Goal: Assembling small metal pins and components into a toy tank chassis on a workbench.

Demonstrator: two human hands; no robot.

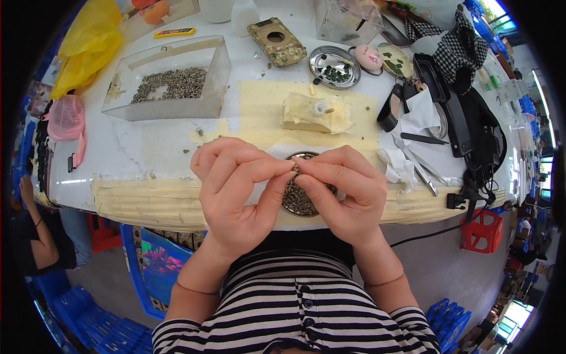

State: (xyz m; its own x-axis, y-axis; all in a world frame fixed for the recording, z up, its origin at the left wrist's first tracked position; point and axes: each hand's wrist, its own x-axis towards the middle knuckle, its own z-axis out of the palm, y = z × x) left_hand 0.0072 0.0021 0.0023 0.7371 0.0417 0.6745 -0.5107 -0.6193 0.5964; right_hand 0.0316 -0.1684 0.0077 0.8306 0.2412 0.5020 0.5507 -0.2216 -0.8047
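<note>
My left hand (236, 192) and my right hand (351, 189) meet fingertip to fingertip above the near edge of the table. Thumb and forefinger of each are pinched on one tiny dark metallic piece (295, 167); its exact kind is too small to make out. Directly below sits a round metal dish (299, 215), partly hidden by my fingers. It holds a heap of small brownish-grey metal parts (299, 199). Beyond my hands, a block wrapped in cream tape (300, 121) carries a small white ring with a short peg.
At the left stands a clear box (168, 112) with many small metal parts. A round tray (335, 50) of dark green pieces and a camouflage-patterned case (276, 41) lie at the back. Tweezers (421, 171), black straps and a cable crowd the right. A person's arm (38, 230) shows far left.
</note>
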